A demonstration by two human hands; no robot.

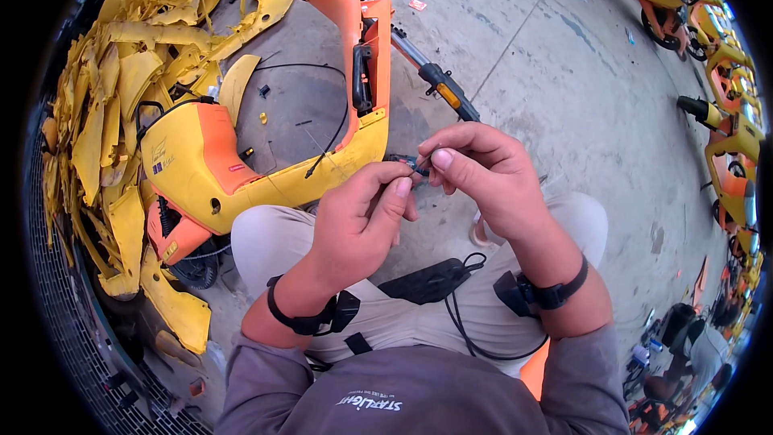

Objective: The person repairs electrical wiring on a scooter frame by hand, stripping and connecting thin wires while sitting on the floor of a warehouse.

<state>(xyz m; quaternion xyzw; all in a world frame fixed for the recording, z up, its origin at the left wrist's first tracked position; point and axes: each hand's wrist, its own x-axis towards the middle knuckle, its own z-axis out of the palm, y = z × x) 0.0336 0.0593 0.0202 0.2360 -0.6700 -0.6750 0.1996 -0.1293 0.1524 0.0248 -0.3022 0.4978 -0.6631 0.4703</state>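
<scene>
Two bare hands meet just above the middle of the view, pinching one small dark connector [417, 164] between them; going from nine o'clock across: a heap of loose yellow body panels [121, 97] fills the left edge, and beside it, toward ten o'clock, lies a yellow and orange scooter shell [211, 163] with thin black cables [326, 141] trailing over it; an orange panel [378, 64] stands up behind it at eleven to twelve o'clock, with a handlebar grip [441, 84] jutting toward one o'clock; next comes the left hand [358, 221], curled shut, thumb and forefinger closed on the near end of the connector, which sits at about one o'clock from that hand's knuckles; the right hand [483, 177] is also closed, its thumb and fingertips nipping the same piece from the other side, so the connector lies at nine o'clock from it; the piece's long axis seems to run roughly from eight to two o'clock, though it is too small and too covered to be sure; both hands touch it, the right thumb nearest its far tip; each wrist carries a black strap, and a black cable loops across the lap [463, 298]; at three o'clock, well apart across bare concrete floor [564, 89], a row of orange and yellow scooters [729, 137] lines the right edge
</scene>
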